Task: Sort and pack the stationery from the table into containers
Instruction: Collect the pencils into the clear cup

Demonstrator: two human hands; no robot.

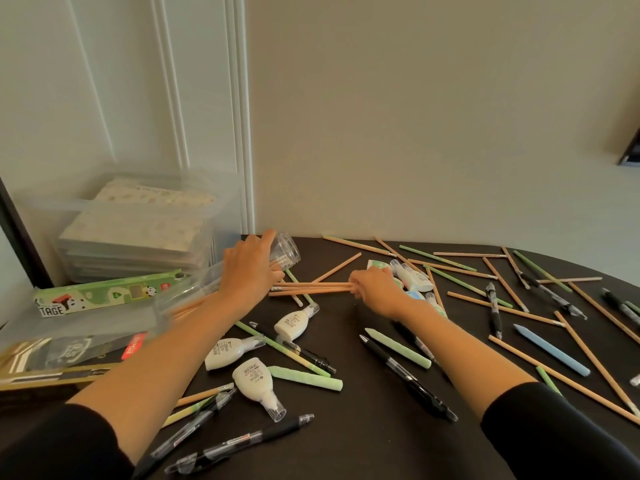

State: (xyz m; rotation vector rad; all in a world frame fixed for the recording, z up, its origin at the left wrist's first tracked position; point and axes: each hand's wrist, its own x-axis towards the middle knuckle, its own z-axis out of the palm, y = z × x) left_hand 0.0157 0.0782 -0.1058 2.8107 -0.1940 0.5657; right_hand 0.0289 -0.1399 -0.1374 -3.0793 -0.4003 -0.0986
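**Stationery on a dark table: stock as found, left to right**

1. Clear plastic storage bin [221, 202]. It stands at the far left against the wall and holds a stack of flat, pale patterned packs (print not legible).

2. Green cardboard carton with panda print [110, 294]. It lies in front of the bin, resting partly over clear plastic packets [69, 344] at the table's left edge.

3. Left hand [251, 268]. Its fingers are curled round a clear plastic cylindrical jar [285, 249]. The jar is tilted, with its open mouth turned up and to the right, near the back edge of the dark round-edged table [353, 452].

4. Bundle of tan wooden pencils [311, 287]. It lies roughly level between the two hands. Its left ends reach under the left hand, just below the jar.

5. White correction-fluid bottles with clear caps [292, 322]. Three lie loose on the tabletop beside the left forearm. Around them are black click pens [408, 377] and pale green chalk-like sticks [304, 378].

6. Right hand [375, 289]. Its fingers are closed on the right end of the pencil bundle, pinching it just above the tabletop. Just behind this hand lies a cluster of similar white bottles (count unclear).

7. Loose tan and green pencils [526, 314]. Many lie criss-crossed over the right half of the table, unsorted. More black pens lie among them, along with one pale blue chalk-like stick [550, 349].

8. Both forearms are bare, with black sleeves pushed up near the lower edge of the view.
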